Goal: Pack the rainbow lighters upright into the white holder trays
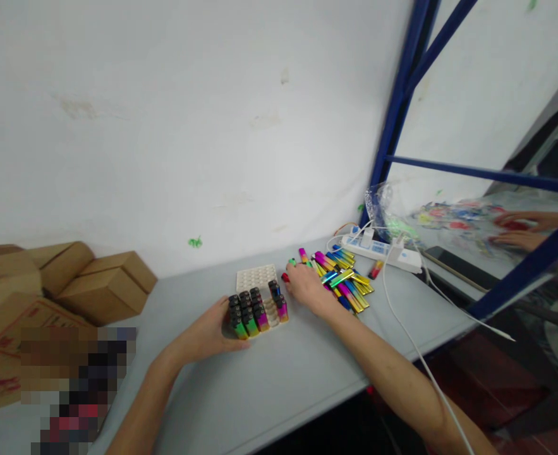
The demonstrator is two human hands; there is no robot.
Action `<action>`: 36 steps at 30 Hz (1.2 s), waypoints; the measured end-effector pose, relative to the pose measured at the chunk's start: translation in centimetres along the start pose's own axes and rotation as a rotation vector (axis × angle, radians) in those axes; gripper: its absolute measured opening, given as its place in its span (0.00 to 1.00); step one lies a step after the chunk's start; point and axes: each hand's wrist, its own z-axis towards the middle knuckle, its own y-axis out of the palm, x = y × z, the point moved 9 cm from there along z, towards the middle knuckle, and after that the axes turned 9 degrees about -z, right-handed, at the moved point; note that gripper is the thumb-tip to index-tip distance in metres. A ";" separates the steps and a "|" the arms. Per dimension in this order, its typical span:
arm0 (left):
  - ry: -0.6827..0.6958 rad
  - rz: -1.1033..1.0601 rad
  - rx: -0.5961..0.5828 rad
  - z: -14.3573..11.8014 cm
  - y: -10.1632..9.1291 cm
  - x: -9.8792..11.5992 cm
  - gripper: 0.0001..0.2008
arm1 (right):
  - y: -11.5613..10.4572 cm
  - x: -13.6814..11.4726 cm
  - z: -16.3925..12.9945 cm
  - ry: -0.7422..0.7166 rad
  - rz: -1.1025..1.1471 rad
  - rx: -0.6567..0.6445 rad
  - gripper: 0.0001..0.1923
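A white honeycomb tray (256, 278) lies on the grey table (279, 373). Several rainbow-coloured lighters (250, 313) stand upright in its near rows. My left hand (211, 330) rests against the tray's near left corner, fingers touching the standing lighters. My right hand (306, 287) lies on the table just right of the tray, at the edge of a loose pile of lighters (342, 278). Its fingers curl over a few lighters; I cannot tell whether it grips one.
Brown cardboard boxes (103, 284) sit at the left against the white wall. A white power strip (380, 249) with cables lies behind the pile. A blue rack frame (525, 272) stands at the right; beyond it another person's hands (525, 230) work at a neighbouring table.
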 end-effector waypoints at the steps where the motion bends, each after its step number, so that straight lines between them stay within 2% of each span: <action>1: 0.001 0.001 -0.002 0.0 0.0 0.1 0.42 | -0.1 0.1 0.1 -0.005 0.018 0.005 0.11; 4: 0.001 0.005 0.008 0.0 -0.1 0.1 0.41 | -1.0 0.8 0.7 -0.031 0.077 0.029 0.08; 6: 0.007 0.005 0.017 0.1 -0.1 0.0 0.41 | -2.1 1.1 1.1 -0.061 0.198 0.058 0.07; 9: 0.028 0.000 0.020 0.0 -0.1 0.1 0.41 | -4.0 0.5 0.9 -0.181 0.731 0.082 0.08; 11: 0.035 -0.004 0.023 -0.1 -0.1 0.3 0.40 | -5.0 -0.5 0.5 -0.285 1.123 0.058 0.13; 14: 0.039 0.004 0.035 -0.2 -0.3 0.6 0.40 | -5.4 -1.7 -0.1 -0.310 1.357 -0.001 0.22; 16: 0.043 0.012 0.035 -0.2 -0.3 0.8 0.41 | -5.2 -1.7 -0.3 -0.247 1.330 0.034 0.25; 18: 0.045 0.014 0.029 -0.2 -0.3 0.8 0.42 | -5.4 -1.4 -0.5 -0.198 1.238 0.132 0.29; 21: 0.037 -0.004 0.020 0.0 -0.2 0.7 0.43 | -5.8 -1.6 -0.9 -0.207 1.129 0.215 0.34; 27: 0.043 -0.011 0.035 0.0 -0.3 0.7 0.43 | -6.1 -1.8 -1.5 -0.195 1.057 0.232 0.34; 36: 0.044 -0.016 0.047 0.0 -0.4 0.5 0.41 | -4.8 -1.8 -1.3 -0.136 1.037 0.202 0.24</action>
